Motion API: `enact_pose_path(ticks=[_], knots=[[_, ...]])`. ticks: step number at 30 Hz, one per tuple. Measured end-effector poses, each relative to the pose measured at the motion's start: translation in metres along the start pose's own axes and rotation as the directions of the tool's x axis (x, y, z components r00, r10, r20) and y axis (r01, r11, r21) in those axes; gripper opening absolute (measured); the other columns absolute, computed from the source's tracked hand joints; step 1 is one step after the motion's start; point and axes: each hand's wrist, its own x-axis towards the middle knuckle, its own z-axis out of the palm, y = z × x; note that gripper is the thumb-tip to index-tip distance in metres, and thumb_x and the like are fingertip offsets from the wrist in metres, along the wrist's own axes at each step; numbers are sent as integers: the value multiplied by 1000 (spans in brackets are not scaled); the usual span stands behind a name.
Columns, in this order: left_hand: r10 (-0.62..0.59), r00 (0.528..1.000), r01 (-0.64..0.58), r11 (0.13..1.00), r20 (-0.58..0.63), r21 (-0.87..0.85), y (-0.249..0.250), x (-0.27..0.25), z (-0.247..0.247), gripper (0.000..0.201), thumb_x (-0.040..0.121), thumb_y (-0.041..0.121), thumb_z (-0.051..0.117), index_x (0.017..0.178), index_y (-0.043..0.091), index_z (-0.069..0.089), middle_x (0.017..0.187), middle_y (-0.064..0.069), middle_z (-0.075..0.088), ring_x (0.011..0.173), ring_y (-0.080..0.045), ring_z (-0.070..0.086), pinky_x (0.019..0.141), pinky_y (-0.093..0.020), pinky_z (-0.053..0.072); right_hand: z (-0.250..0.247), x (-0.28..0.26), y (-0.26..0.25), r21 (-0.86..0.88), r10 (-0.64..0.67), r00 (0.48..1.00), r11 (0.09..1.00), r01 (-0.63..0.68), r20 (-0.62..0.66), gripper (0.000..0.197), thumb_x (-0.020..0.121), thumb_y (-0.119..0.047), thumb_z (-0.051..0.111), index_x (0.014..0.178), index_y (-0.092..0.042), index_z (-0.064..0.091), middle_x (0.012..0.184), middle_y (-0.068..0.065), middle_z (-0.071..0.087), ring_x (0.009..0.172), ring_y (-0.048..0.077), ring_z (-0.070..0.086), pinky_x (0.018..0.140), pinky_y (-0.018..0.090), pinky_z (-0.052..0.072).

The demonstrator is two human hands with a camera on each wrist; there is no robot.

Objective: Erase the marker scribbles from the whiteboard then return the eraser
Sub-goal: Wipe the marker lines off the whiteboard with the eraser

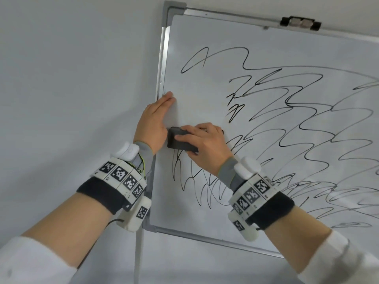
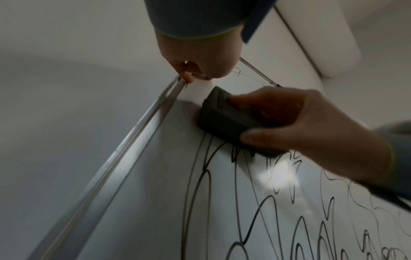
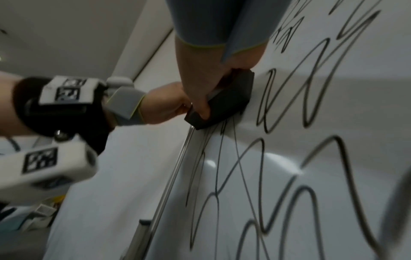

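The whiteboard (image 1: 205,37) is covered with black marker scribbles (image 1: 287,111) over its middle, right and lower left. A cleared patch lies by its left edge. My right hand (image 1: 196,140) grips a dark grey eraser (image 1: 176,140) and holds it flat against the board, just above the lower-left scribbles (image 1: 190,181). In the wrist views the eraser (image 2: 224,121) (image 3: 231,98) sits between thumb and fingers. My left hand (image 1: 155,117) lies flat on the board's left edge with straight fingers pointing up, just left of the eraser and touching it.
A black clip holder (image 1: 300,23) sits on the board's top frame. The metal frame (image 1: 162,58) borders the left side, and a stand pole (image 1: 138,253) runs down below the lower left corner. A plain grey wall (image 1: 71,78) is to the left.
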Motion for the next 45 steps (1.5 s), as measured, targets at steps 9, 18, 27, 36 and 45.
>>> enact_pose_path(ticks=[9, 18, 27, 36, 45], knots=[[19, 1000, -19, 1000, -13, -16, 1, -3, 2, 65, 79, -19, 35, 138, 9, 39, 148, -1, 33, 131, -20, 34, 109, -16, 17, 1, -2, 2, -18, 24, 999, 1000, -25, -44, 46, 61, -5, 77, 102, -23, 69, 115, -4, 65, 94, 30, 49, 78, 41, 37], [11, 999, -12, 1000, -47, -12, 3, -3, 5, 66, 77, -19, 33, 136, 10, 41, 147, 1, 35, 130, -19, 35, 108, -14, 17, -32, 37, 16, 2, 128, 988, 992, -128, -89, 43, 66, -12, 69, 107, -24, 68, 117, -2, 64, 93, 38, 54, 83, 49, 41], [-23, 997, 23, 1000, -76, 1, 10, -3, 5, 69, 75, -19, 32, 137, 10, 40, 147, -2, 36, 128, -23, 36, 106, -17, 22, -46, 108, 12, -39, 276, 961, 960, -276, -18, 47, 82, -24, 66, 127, -31, 54, 138, -8, 47, 112, 32, 42, 95, 44, 35], [2, 997, 1, 1000, -82, 30, 9, -5, 7, 67, 76, -20, 33, 136, 8, 42, 146, -2, 36, 128, -22, 36, 105, -17, 21, -86, 139, 49, -69, 373, 917, 920, -385, -144, 47, 84, -24, 62, 129, -32, 50, 140, -10, 44, 115, 31, 42, 96, 39, 34], [-8, 994, 11, 1000, -106, 29, 11, -4, 6, 64, 76, -17, 35, 133, 9, 46, 145, -1, 39, 124, -24, 39, 102, -20, 27, -43, 107, 17, -113, 199, 980, 973, -200, -17, 45, 80, -19, 66, 123, -28, 57, 135, -6, 50, 108, 34, 46, 90, 44, 36]])
